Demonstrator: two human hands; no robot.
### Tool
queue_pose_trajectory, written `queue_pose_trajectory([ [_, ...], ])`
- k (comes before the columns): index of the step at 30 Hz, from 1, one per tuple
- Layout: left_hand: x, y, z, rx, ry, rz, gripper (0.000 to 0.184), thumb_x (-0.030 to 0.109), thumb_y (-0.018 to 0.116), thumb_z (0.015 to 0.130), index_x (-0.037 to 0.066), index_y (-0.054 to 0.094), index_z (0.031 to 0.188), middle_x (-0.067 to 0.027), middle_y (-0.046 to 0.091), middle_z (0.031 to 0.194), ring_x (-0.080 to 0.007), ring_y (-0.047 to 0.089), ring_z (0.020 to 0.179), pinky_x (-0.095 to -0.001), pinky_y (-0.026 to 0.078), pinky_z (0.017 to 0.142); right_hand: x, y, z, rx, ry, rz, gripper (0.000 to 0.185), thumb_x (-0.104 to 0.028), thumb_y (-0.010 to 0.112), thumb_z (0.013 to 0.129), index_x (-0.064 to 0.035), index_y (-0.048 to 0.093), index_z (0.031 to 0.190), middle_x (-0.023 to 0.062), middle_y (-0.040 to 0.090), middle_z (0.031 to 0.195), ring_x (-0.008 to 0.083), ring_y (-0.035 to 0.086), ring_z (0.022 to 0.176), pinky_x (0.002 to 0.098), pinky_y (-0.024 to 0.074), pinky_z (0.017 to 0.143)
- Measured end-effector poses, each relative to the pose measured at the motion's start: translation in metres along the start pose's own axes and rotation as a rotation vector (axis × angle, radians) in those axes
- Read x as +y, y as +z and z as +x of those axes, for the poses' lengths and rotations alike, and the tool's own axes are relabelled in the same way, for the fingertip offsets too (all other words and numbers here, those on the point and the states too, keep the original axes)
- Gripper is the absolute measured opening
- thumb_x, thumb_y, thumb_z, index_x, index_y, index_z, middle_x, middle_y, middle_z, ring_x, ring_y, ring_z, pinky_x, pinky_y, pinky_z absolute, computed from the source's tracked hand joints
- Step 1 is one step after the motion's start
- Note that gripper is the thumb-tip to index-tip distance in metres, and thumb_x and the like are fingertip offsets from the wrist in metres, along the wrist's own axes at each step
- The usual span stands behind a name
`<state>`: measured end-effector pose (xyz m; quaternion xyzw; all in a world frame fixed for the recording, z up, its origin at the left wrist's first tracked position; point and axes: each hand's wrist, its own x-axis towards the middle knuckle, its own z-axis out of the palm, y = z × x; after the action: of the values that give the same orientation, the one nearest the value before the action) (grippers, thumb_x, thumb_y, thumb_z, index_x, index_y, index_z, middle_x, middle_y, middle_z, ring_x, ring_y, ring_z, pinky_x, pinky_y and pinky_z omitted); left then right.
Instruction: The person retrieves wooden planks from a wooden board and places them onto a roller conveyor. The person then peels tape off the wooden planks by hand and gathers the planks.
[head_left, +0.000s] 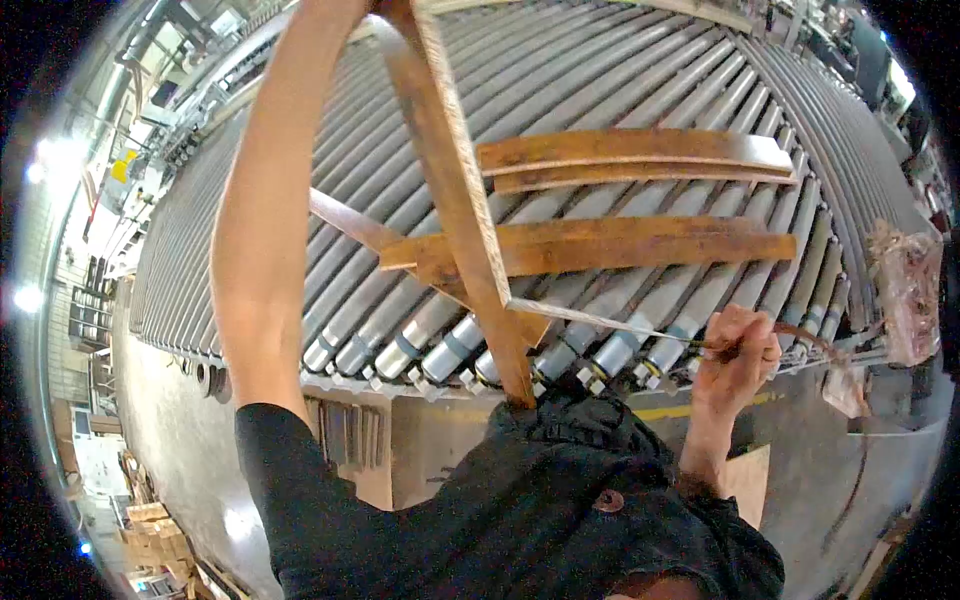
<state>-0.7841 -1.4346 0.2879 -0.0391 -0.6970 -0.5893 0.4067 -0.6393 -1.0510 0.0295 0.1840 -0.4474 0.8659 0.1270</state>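
Plank point(450, 200) noted tilted, left of the right hand point(738, 350), its lower end at the dark shirt point(560, 440), apparently braced there for steadiness. Left arm point(270, 220) reaches toward the upper end; that hand is out of view, its hold undetermined. Right fingers are clamped on a thin rod point(600, 320), its tip seemingly at the plank's pale edge. Beyond the grip, further boards point(640, 245) lie supported across rollers point(560, 90). Right of it, plastic-wrapped bundle point(912, 300); contents unidentifiable.
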Motion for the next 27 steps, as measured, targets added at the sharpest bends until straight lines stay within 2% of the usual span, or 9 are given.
queue_pose_trajectory([
  [3,0.000,0.003,-0.058,0.012,-0.261,0.104,0.019,0.015,0.072,0.078,0.001,0.065,0.089,-0.0048,0.061,0.068,-0.0166,0.059,0.058,-0.0343,0.051,0.056,0.003,0.021,0.012,0.200,0.236,0.259,0.040,-0.041,0.052,0.104,-0.0152,0.041,0.075,-0.0047,0.030,0.068,0.0074,0.029,0.060,0.0248,0.0284,0.054],
  [4,-0.027,0.000,-0.074,-0.063,-0.259,0.193,0.019,0.015,0.072,0.078,0.002,0.065,0.089,-0.0039,0.061,0.068,-0.0161,0.058,0.058,-0.0336,0.049,0.055,0.015,0.025,0.025,0.141,0.301,0.367,0.038,-0.045,0.050,0.104,-0.0136,0.049,0.083,-0.0044,0.044,0.073,0.0084,0.041,0.065,0.0252,0.0370,0.062],
  [5,-0.051,0.001,-0.089,-0.137,-0.245,0.282,0.019,0.015,0.073,0.077,0.002,0.065,0.088,-0.0030,0.060,0.068,-0.0155,0.057,0.057,-0.0329,0.048,0.054,0.029,0.033,0.031,0.117,0.293,0.272,0.042,-0.049,0.045,0.104,-0.0097,0.061,0.104,0.0006,0.061,0.093,0.0141,0.056,0.079,0.0302,0.0473,0.078],
  [7,-0.061,0.009,-0.153,-0.216,-0.283,0.433,0.042,0.029,0.080,0.080,0.000,0.061,0.103,-0.0024,0.058,0.090,-0.0143,0.055,0.082,-0.0339,0.048,0.073,0.081,0.044,0.035,-0.209,0.098,0.086,0.074,-0.062,0.048,0.097,-0.0030,0.049,0.140,0.0120,0.055,0.136,0.0255,0.053,0.125,0.0437,0.0406,0.108],
  [9,-0.086,0.006,-0.181,-0.156,-0.291,0.265,0.046,0.020,0.083,0.070,-0.004,0.059,0.100,-0.0097,0.062,0.088,-0.0173,0.059,0.078,-0.0319,0.051,0.069,0.122,0.041,0.010,-0.433,0.084,-0.157,0.072,-0.048,0.061,0.095,-0.0009,0.042,0.146,0.0127,0.049,0.145,0.0251,0.044,0.136,0.0400,0.0349,0.112],
  [17,-0.105,0.002,-0.267,-0.081,-0.460,0.128,0.049,0.024,0.078,0.081,-0.007,0.057,0.113,-0.0101,0.065,0.100,-0.0171,0.060,0.089,-0.0305,0.050,0.081,0.128,0.102,-0.009,-0.323,0.328,-0.237,0.025,-0.022,0.062,0.099,-0.0023,0.066,0.113,0.0073,0.063,0.113,0.0163,0.060,0.103,0.0304,0.0476,0.093],
  [21,-0.130,-0.002,-0.268,0.035,-0.346,0.205,0.044,0.023,0.077,0.080,-0.008,0.060,0.106,-0.0115,0.066,0.094,-0.0170,0.060,0.084,-0.0322,0.051,0.076,0.128,0.101,-0.021,-0.120,0.750,0.447,0.026,-0.026,0.052,0.105,-0.0044,0.060,0.094,-0.0007,0.054,0.072,0.0066,0.047,0.062,0.0261,0.0426,0.063],
  [25,-0.171,-0.076,-0.182,0.236,-0.438,0.333,0.048,0.030,0.082,0.075,-0.009,0.063,0.096,-0.0104,0.065,0.081,-0.0205,0.056,0.070,-0.0415,0.049,0.062,0.037,0.056,-0.058,-0.376,0.636,-0.256,0.013,-0.019,0.060,0.093,-0.0066,0.058,0.092,-0.0017,0.049,0.066,0.0172,0.047,0.060,0.0328,0.0403,0.057],
  [27,-0.180,-0.142,-0.123,0.426,-0.462,0.417,0.051,0.032,0.082,0.075,-0.009,0.064,0.100,-0.0110,0.065,0.084,-0.0215,0.056,0.071,-0.0415,0.049,0.064,-0.001,-0.029,-0.076,-0.213,0.742,-0.268,0.014,-0.023,0.066,0.087,-0.0103,0.060,0.091,-0.0035,0.050,0.068,0.0146,0.046,0.058,0.0314,0.0358,0.052],
])
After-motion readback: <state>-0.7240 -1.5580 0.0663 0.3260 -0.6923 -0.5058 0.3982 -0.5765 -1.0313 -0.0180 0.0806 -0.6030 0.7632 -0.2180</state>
